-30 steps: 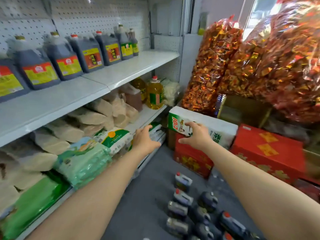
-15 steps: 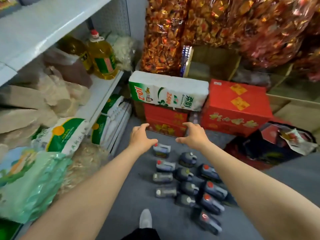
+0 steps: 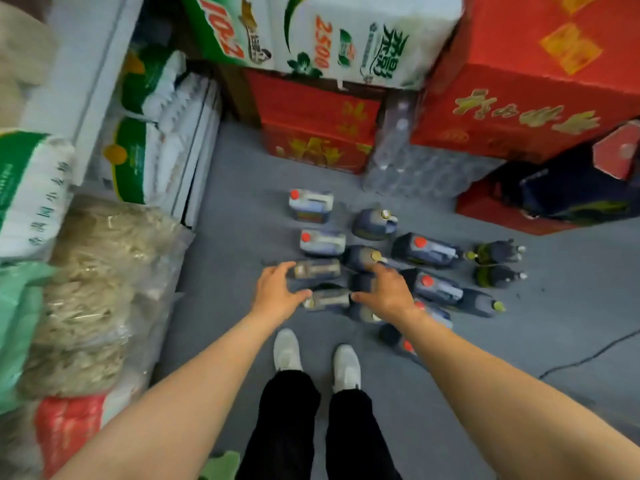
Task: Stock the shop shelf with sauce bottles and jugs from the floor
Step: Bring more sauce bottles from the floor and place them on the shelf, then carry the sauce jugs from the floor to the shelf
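We held nothing: our left hand [image 3: 277, 295] and right hand [image 3: 388, 292] both hovered with fingers spread and relaxed over the cluster of dark sauce jugs and bottles [image 3: 391, 265] standing on the grey floor [image 3: 242, 237]. The left hand was above the clear-topped jug with the pale label [image 3: 317, 268], its thumb pointing toward another such jug [image 3: 329, 299] between the two hands; whether either hand touched a jug we could not tell. The right forefinger reached toward a round dark jug with a gold cap [image 3: 363, 257]. The cluster sat in mid-floor, before the red cardboard cartons [image 3: 315, 133] at the floor's far edge, with the white shelf unit [image 3: 86, 81] along its left edge. Two pale shoes [image 3: 317, 358] stood just behind the jugs.
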`<state>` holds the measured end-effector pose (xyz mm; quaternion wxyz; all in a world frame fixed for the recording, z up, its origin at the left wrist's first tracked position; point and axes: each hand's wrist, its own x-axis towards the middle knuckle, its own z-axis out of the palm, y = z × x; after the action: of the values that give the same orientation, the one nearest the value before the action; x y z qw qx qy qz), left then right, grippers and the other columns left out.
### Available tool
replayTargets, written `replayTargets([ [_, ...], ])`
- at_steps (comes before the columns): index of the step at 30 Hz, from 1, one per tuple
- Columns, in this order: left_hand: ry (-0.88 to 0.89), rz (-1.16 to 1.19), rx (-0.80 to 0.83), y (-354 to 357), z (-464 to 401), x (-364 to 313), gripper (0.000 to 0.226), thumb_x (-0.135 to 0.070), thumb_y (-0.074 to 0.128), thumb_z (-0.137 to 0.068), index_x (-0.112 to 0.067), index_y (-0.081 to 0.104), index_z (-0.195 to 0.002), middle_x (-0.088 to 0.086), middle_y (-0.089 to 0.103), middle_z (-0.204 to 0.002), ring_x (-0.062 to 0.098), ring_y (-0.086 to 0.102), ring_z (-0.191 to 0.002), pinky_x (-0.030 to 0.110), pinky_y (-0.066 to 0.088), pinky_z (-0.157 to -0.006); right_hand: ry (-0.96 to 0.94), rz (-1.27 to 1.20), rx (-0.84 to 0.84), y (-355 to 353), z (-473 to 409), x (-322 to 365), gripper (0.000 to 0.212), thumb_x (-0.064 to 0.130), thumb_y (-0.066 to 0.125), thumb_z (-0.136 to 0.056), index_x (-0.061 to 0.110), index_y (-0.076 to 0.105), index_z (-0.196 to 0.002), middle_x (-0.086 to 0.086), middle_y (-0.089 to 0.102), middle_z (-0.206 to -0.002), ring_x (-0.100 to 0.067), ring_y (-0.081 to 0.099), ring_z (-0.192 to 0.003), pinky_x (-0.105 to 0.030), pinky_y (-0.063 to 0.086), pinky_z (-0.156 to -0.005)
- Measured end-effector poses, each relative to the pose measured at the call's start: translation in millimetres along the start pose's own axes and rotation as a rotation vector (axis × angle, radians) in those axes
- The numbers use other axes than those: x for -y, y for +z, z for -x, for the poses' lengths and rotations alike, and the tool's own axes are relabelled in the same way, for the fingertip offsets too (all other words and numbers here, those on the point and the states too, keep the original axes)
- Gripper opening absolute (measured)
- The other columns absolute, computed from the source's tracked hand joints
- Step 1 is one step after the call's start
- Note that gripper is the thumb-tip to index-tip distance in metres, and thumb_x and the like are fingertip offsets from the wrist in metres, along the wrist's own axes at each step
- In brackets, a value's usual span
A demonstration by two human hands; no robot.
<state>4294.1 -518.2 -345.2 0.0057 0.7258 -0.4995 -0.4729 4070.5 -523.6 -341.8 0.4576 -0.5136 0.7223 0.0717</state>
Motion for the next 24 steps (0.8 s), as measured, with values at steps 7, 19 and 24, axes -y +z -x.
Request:
replayTargets([
  [7, -0.077, 0.031, 0.021, 123, -68, 90, 0.065, -0.035, 0.079, -0.082, -0.015, 0.054, -0.138, 0.017, 0.054, -0.138, 0.031, 0.049, -0.129, 0.030, 0.035, -0.100, 0.038, -0.004, 0.083, 113, -79, -90, 0.075, 0.036, 0.081, -0.079, 0.015, 0.047, -0.142, -0.015, 0.056, -0.137, -0.035, 0.052, -0.127, -0.044, 0.046, -0.102],
  [19, -0.050, 0.116, 0.031, 240, -174, 203, 0.076, -0.031, 0.079, -0.083, -0.021, 0.042, -0.149, 0.012, 0.046, -0.148, 0.028, 0.044, -0.136, 0.034, 0.036, -0.110, -0.002, -0.116, 0.077, 240, -181, -163, 0.107, 0.024, 0.081, -0.082, 0.013, 0.007, -0.159, -0.014, 0.037, -0.156, -0.033, 0.041, -0.140, -0.039, 0.039, -0.107],
  [24, 0.005, 0.135, 0.068, 256, -197, 214, 0.076, -0.033, 0.077, -0.085, -0.025, 0.039, -0.151, 0.009, 0.043, -0.151, 0.024, 0.042, -0.137, 0.030, 0.032, -0.114, 0.040, -0.143, 0.076, 258, -204, -172, 0.114, 0.023, 0.080, -0.083, 0.016, -0.004, -0.159, -0.014, 0.037, -0.157, -0.032, 0.040, -0.141, -0.032, 0.034, -0.108],
])
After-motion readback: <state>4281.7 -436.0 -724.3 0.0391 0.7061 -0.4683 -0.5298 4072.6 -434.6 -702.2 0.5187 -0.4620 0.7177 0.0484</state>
